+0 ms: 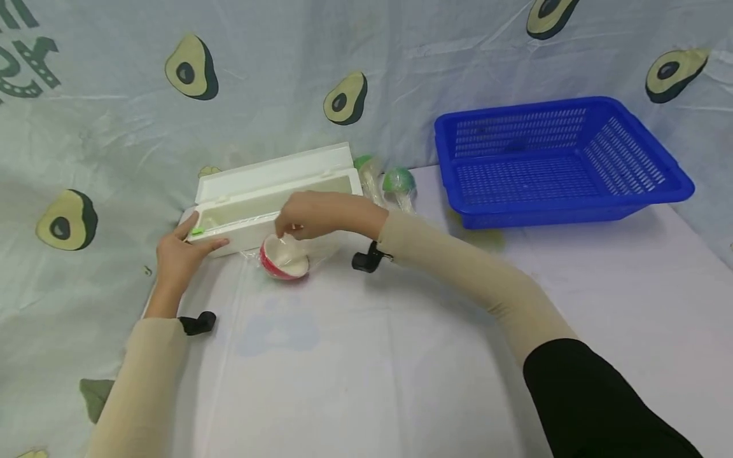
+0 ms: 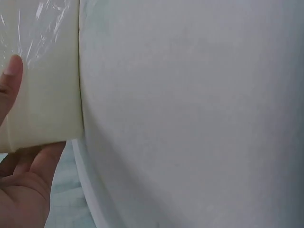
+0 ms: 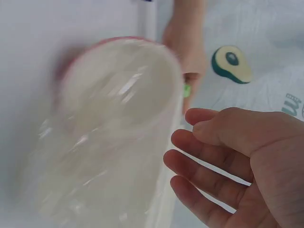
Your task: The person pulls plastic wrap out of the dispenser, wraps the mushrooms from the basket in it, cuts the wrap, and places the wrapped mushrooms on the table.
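A long white box (image 1: 246, 232) stands on the table with its lid raised at the back. My left hand (image 1: 180, 254) grips its left end, thumb on the front wall and fingers round the end, as the left wrist view also shows. In front of the box, a bowl (image 1: 285, 257), pinkish red outside and white inside, is tilted in clear plastic wrap. My right hand (image 1: 315, 215) is over the box's front edge, just above the bowl. In the right wrist view its fingers (image 3: 199, 166) are loosely bent beside the wrapped bowl, with nothing visible between them.
A blue perforated basket (image 1: 550, 216) stands at the back right. Two green-topped objects (image 1: 399, 181) in clear plastic lie beside the box's right end. An avocado-printed cloth (image 1: 275, 76) hangs behind the white table (image 1: 343, 356). A small bright green piece (image 1: 197, 231) is at the box's left corner.
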`<state>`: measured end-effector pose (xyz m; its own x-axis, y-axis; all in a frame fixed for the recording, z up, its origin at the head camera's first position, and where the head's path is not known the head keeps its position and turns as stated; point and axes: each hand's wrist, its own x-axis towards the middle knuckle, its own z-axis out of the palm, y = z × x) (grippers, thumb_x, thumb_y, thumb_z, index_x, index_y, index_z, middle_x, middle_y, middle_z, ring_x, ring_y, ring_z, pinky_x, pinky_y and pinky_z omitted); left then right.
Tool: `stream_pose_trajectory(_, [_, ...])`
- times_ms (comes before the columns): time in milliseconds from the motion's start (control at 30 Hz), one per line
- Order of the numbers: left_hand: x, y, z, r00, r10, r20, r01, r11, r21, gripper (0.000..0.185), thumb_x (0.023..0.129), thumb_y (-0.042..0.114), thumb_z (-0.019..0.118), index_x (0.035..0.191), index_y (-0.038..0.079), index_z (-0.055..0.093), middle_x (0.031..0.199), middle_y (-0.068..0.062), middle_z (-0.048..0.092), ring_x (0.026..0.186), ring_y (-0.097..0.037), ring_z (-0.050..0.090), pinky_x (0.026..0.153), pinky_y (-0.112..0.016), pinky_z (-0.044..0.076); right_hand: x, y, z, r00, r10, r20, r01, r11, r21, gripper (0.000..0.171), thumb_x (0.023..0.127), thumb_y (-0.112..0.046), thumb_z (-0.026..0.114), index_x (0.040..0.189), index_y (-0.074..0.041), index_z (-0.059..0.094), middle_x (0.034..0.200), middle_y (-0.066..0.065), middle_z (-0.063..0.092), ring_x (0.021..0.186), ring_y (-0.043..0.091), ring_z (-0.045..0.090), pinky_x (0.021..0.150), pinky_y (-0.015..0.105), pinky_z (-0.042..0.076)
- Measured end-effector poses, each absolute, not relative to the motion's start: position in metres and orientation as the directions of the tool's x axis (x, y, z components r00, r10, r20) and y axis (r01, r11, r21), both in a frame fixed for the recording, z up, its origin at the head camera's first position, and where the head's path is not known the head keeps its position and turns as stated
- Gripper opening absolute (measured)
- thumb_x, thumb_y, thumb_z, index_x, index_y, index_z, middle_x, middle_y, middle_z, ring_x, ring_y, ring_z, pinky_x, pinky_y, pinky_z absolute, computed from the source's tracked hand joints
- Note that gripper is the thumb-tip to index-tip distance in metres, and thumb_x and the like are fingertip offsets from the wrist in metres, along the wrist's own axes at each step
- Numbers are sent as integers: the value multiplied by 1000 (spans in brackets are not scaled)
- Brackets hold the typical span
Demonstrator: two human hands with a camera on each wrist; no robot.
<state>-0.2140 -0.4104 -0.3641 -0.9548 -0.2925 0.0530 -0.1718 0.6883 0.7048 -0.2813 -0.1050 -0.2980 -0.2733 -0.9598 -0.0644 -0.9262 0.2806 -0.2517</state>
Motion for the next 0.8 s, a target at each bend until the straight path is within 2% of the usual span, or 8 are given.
stream_pose_trajectory(67, [-212,-415,-363,-945,-324,45,-194,665,721,91,82,48,83,156,30,34,164,-6,28,136,-19,41,84,-17,44,-284,-132,-288,-276,-961,-19,-927,271,-258,28,103,-8,54,124,-10,73,120,2,73,109,13,65,94,19,49])
stream_pose_trajectory(167, [-211,-421,-363,-942,-330,65,-175,647,742,87,81,44,85,154,29,40,162,-11,32,104,-11,46,63,-13,39,-292,-174,-281,-303,-952,48,-909,273,-314,28,105,-11,54,124,-10,73,123,0,72,112,10,64,95,16,47])
stream_pose_trajectory(333, [-215,-420,-371,-956,-287,64,-121,581,805,81,80,32,88,150,28,47,160,-15,37,85,11,56,64,-8,46,-309,-221,-298,-429,-897,107,-819,336,-465,28,105,-15,55,127,-11,72,126,-1,71,114,9,64,94,13,46])
stream_pose_trajectory(433, [-216,-418,-380,-960,-273,59,-108,559,822,80,80,30,88,149,29,49,159,-14,39,86,14,59,67,-8,49,-315,-233,-318,-527,-846,75,-735,410,-541,28,104,-20,60,129,-13,71,125,-4,71,115,7,64,93,12,45])
stream_pose_trajectory(533, [-214,-417,-382,-958,-278,67,-110,575,811,81,80,32,88,150,31,48,159,-14,39,95,9,60,67,-8,49,-316,-240,-329,-570,-819,63,-692,437,-575,27,102,-24,65,126,-15,73,122,-6,73,111,5,64,89,11,45])
stream_pose_trajectory(633, [-209,-421,-377,-957,-280,76,-117,610,784,82,81,36,87,151,32,45,160,-12,38,123,-7,56,68,-7,46,-312,-250,-329,-564,-823,65,-695,431,-576,26,99,-26,69,122,-17,76,117,-8,74,107,4,65,85,9,45])
stream_pose_trajectory(700, [-207,-423,-372,-955,-287,81,-126,636,762,82,81,41,86,151,33,45,159,-11,39,138,-21,45,69,-8,44,-308,-258,-325,-574,-817,53,-685,444,-577,23,98,-26,70,119,-18,77,115,-9,75,104,3,65,82,10,45])
stream_pose_trajectory(800, [-209,-423,-368,-955,-289,74,-136,643,754,84,80,42,87,151,31,45,158,-12,41,143,-30,38,73,-10,42,-303,-266,-322,-617,-787,10,-651,504,-568,11,96,-29,73,96,-22,80,89,-12,71,81,1,59,70,13,43])
